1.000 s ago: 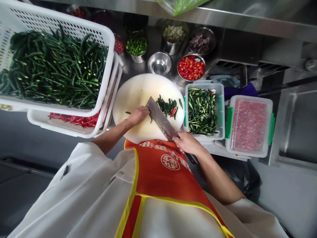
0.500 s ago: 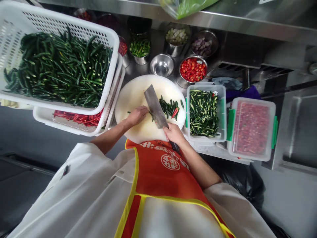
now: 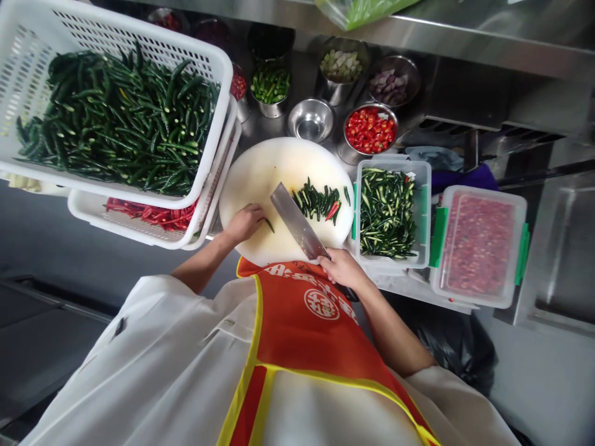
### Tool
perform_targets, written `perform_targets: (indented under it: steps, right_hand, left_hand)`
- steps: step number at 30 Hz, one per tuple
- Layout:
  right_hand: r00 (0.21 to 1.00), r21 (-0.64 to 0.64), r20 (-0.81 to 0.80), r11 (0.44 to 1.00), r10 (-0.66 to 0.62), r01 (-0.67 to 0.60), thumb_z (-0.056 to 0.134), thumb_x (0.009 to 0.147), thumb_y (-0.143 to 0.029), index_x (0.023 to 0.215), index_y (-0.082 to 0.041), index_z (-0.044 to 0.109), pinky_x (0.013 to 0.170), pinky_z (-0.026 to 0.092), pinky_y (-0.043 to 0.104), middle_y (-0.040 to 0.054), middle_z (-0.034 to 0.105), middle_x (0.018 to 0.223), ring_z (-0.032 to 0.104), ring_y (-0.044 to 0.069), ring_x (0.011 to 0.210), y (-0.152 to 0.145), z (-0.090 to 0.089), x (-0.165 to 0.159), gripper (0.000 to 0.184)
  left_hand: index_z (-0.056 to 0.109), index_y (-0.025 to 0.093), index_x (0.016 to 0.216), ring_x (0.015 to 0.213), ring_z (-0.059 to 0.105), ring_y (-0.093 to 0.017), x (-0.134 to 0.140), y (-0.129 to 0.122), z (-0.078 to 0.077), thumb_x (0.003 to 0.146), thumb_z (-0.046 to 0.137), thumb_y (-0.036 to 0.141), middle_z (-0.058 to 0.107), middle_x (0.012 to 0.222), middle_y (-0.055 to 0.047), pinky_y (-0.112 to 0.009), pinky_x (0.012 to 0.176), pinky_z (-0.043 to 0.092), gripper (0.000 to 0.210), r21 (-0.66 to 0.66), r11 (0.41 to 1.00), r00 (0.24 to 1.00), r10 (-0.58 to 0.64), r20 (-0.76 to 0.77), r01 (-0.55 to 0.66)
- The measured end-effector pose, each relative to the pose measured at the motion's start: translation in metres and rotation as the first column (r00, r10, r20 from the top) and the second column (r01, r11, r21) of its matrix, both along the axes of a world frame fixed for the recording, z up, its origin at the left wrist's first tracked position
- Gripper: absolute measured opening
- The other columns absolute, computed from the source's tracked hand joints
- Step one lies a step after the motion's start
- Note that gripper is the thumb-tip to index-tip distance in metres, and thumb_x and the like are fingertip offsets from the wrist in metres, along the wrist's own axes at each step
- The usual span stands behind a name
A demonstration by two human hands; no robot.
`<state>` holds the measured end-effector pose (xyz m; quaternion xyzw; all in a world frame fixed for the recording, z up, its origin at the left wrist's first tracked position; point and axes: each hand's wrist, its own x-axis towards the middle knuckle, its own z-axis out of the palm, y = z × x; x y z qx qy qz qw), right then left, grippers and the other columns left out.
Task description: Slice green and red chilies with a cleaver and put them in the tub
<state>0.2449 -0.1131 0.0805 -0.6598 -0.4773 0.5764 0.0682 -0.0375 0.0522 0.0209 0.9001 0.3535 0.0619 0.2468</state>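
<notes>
My right hand grips the handle of a broad steel cleaver whose blade lies slanted over the round white cutting board. A pile of split green chillies with one red chilli lies on the board to the right of the blade. My left hand rests on the board's left part with its fingers closed on a single green chilli, just left of the blade.
A white basket of whole green chillies sits stacked on a basket of red chillies at left. Right of the board stand a tub of cut green chillies and a lidded tub of minced meat. Steel bowls line the back.
The cleaver swung forward over the board, then drew back toward me. My left hand slid left, away from the cut pile, with one green chilli.
</notes>
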Motion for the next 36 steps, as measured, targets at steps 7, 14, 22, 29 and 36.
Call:
perform_targets:
  steps: [7, 14, 22, 29, 36]
  right_hand:
    - [0.999, -0.005, -0.001, 0.999, 0.039, -0.039, 0.043, 0.093, -0.037, 0.072, -0.022, 0.047, 0.042, 0.039, 0.021, -0.0024, 0.058, 0.054, 0.057, 0.012, 0.040, 0.005, 0.016, 0.004, 0.026]
    - [0.994, -0.107, 0.016, 0.989, 0.108, -0.105, 0.047, 0.089, -0.034, 0.068, -0.022, 0.047, 0.043, 0.039, 0.022, -0.0010, 0.058, 0.048, 0.058, 0.014, 0.040, 0.009, 0.035, 0.019, 0.025]
    - [0.994, 0.144, 0.031, 0.984, 0.104, -0.107, 0.041, 0.089, -0.025, 0.065, -0.020, 0.049, 0.052, 0.041, 0.020, -0.0019, 0.053, 0.044, 0.053, 0.011, 0.041, 0.050, 0.002, -0.019, 0.025]
    - [0.983, 0.152, -0.080, 0.973, -0.163, 0.174, 0.044, 0.088, -0.034, 0.067, -0.021, 0.047, 0.044, 0.041, 0.021, -0.0032, 0.054, 0.049, 0.055, 0.013, 0.040, 0.042, 0.005, -0.007, 0.025]
    - [0.873, 0.211, 0.010, 0.854, -0.488, 0.475, 0.048, 0.086, -0.039, 0.068, -0.023, 0.048, 0.050, 0.045, 0.025, -0.0026, 0.056, 0.049, 0.057, 0.015, 0.043, -0.020, 0.015, 0.038, 0.024]
  left_hand:
    - [0.071, 0.017, 0.095, 0.095, 0.062, -0.020, 0.037, -0.022, -0.011, 0.098, 0.046, 0.025, 0.068, 0.100, -0.010, -0.033, 0.087, 0.053, 0.026, 0.050, 0.998, 0.987, -0.049, 0.154, 0.041]
    - [0.071, 0.017, 0.096, 0.100, 0.063, -0.020, 0.032, -0.021, -0.019, 0.098, 0.046, 0.024, 0.068, 0.104, -0.010, -0.033, 0.090, 0.054, 0.026, 0.063, 0.996, 0.979, -0.077, 0.187, 0.066]
    - [0.071, 0.019, 0.100, 0.101, 0.062, -0.020, 0.030, -0.016, -0.028, 0.097, 0.048, 0.025, 0.069, 0.105, -0.011, -0.035, 0.091, 0.053, 0.024, 0.057, 0.992, 0.973, -0.123, 0.197, 0.114]
    - [0.069, 0.017, 0.099, 0.098, 0.062, -0.020, 0.027, -0.021, -0.024, 0.098, 0.045, 0.024, 0.069, 0.104, -0.010, -0.034, 0.088, 0.053, 0.025, 0.096, 0.991, 0.977, -0.112, 0.180, 0.096]
    - [0.070, 0.017, 0.094, 0.096, 0.062, -0.021, 0.052, -0.009, -0.027, 0.096, 0.045, 0.022, 0.068, 0.102, -0.011, -0.036, 0.087, 0.053, 0.025, 0.116, 0.992, 0.987, -0.062, 0.146, 0.045]
